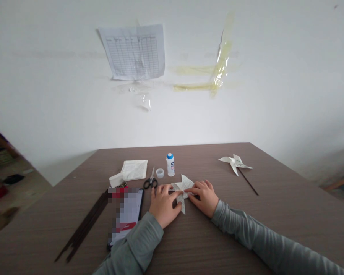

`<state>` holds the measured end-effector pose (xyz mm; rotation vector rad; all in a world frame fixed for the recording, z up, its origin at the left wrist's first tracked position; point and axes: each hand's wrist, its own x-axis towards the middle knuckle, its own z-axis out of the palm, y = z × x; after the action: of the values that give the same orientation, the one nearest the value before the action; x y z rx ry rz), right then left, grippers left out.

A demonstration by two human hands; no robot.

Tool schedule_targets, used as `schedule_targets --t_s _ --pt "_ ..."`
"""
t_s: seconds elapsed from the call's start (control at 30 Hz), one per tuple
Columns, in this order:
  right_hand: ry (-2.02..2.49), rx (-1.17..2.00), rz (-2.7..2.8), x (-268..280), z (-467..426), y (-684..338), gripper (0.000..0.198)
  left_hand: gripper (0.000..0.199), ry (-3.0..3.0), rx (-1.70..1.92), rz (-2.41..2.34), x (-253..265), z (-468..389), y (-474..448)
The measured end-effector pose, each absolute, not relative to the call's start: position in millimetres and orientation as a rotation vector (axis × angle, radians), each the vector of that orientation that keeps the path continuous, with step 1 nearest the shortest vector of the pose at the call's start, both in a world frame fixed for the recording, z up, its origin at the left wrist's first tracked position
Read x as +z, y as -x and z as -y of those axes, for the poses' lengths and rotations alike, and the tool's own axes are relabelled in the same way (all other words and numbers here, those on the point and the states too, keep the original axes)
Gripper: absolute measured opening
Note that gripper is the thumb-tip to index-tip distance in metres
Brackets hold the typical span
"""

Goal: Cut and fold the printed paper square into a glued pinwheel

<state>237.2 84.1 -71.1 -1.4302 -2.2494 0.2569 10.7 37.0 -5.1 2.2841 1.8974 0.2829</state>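
A paper pinwheel (186, 182) made from printed sheet lies on the table between my hands, its pointed blades spread out. My left hand (164, 206) grips it from the left, fingertips near the centre and thumb by the lower blade. From the right, my right hand (205, 198) holds it with thumb and index finger close to the middle. My fingers hide parts of the blades. Just beyond stands a white glue bottle (170, 167) with a blue cap. Black-handled scissors (151, 182) and a small translucent round cap (159, 173) lie past my left hand.
On the brown table (232, 236), a phone (129, 214) lies beside my left forearm, with thin dark sticks (86, 225) farther left. Folded paper (134, 170) sits behind. At right rests another pinwheel (234, 162) on a dark stick. The wall (172, 126) borders the far edge.
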Motion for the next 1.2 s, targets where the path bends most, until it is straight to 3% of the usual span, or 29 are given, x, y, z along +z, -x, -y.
schedule_targets --t_s 1.2 --pt "1.432 0.225 2.26 -69 -84 -235 0.03 0.058 -2.246 0.23 -1.868 -4 -38 -10"
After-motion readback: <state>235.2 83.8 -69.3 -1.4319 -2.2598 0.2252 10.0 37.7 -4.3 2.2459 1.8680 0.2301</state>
